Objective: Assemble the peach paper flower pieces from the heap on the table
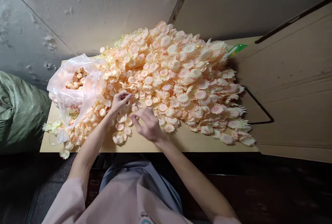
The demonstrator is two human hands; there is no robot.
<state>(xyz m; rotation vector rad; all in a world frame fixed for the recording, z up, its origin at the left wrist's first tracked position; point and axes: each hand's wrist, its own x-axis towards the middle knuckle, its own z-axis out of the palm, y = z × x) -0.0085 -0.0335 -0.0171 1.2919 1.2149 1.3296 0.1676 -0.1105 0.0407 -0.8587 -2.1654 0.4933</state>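
Note:
A large heap of pale cream-and-pink artificial flower heads (178, 78) with fringed edges covers much of the board table. At the heap's near left side is my left hand (120, 101), its fingertips pinched together over the flowers. My right hand (148, 124) is just to the right and nearer to me, fingers curled with thumb and index finger close together. Whatever either hand pinches is too small or hidden to make out. Several loose flower heads (119, 126) lie between my forearms. The two hands are apart.
An opened clear plastic bag (90, 91) with small round pieces (79, 77) stands left on the table (145, 145). Near it lies a small clear cup (58, 137). A green sack (20, 113) is at far left, cardboard (290, 96) and a black metal bracket (259, 104) at right.

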